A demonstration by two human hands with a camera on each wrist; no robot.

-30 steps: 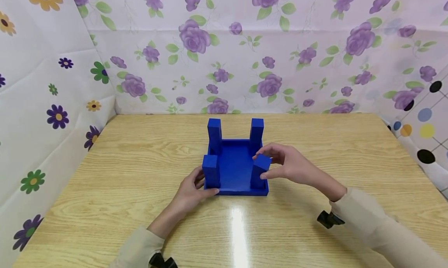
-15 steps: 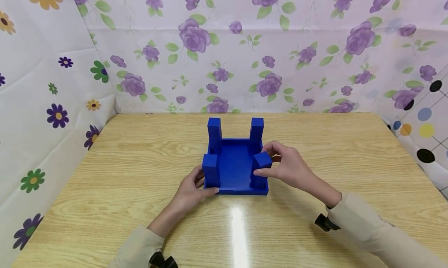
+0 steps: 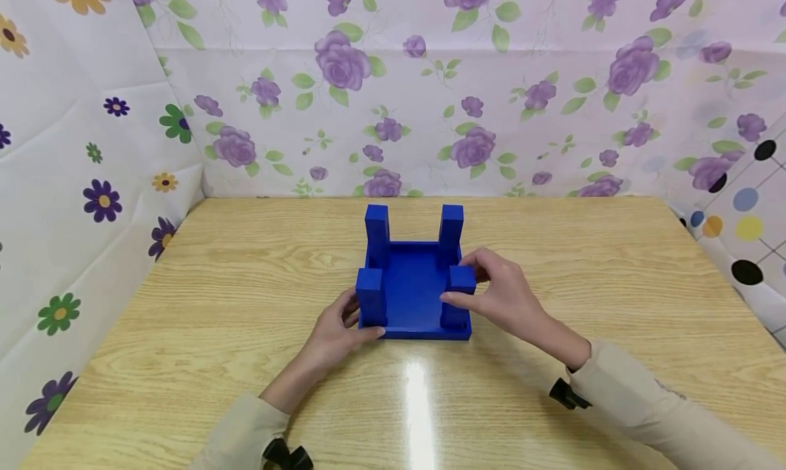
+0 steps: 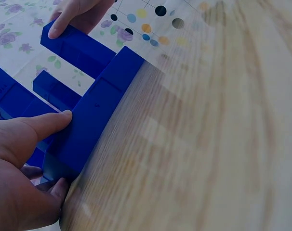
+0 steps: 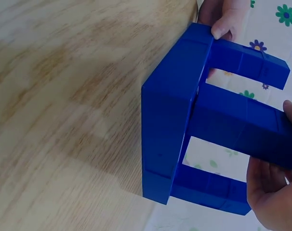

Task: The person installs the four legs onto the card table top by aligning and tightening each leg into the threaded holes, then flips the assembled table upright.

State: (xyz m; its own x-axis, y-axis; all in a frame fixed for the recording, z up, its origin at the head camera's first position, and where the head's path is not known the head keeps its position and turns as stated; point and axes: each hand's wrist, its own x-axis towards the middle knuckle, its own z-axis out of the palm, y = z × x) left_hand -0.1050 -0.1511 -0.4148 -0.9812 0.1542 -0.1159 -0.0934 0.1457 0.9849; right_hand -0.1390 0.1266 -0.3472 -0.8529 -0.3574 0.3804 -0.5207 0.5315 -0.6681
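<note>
A shallow blue tray-like base (image 3: 413,296) lies on the table, with a square blue post standing upright at each corner. My left hand (image 3: 334,335) grips its near left corner, thumb on the front rim and fingers behind the near left post (image 3: 370,296). Between thumb and fingers, my right hand (image 3: 506,296) pinches the upper part of the near right post (image 3: 462,277). In the right wrist view that post (image 5: 242,124) stands square to the base, its foot inside the rim. The left wrist view shows my left thumb pressing the base's outer wall (image 4: 95,113).
The wooden table (image 3: 258,265) extends around the base on all sides. A floral cloth (image 3: 393,88) hangs behind the table's far edge, with other patterned cloths at the left and right. A black wrist device (image 3: 570,393) sits on each sleeve.
The near right post was leaning and twisted; now it stands straight, in line with the corner. My right hand shifted slightly left, its thumb moving across the post. My left hand stayed put.
</note>
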